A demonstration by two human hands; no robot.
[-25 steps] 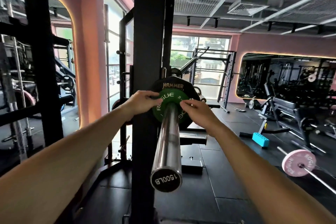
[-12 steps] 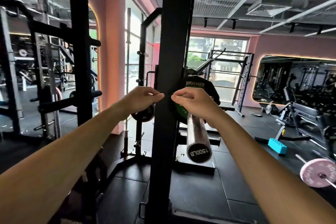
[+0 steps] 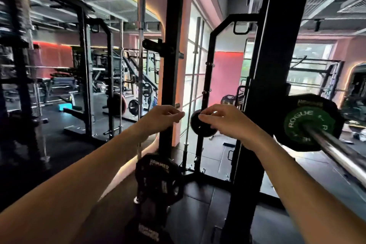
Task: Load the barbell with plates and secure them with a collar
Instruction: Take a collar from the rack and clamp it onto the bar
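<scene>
L hand point(image 3: 162, 118) | R hand point(image 3: 217, 120) | both empty (loosely curled) | green plate point(image 3: 308, 125) on barbell point(image 3: 340, 150)

On the right I read "ROGUE" in pale letters on the green plate point(image 3: 307, 124) that sits on the barbell point(image 3: 336, 145); further letters run round its rim, an "R" among them, but I cannot make out the rest. The black plate point(image 3: 309, 104) behind it carries a small label at its top, too blurred to read. Low and near, a black stored plate point(image 3: 158, 180) shows "HAMMER". Below it stands more blurred lettering, possibly the same brand.
</scene>
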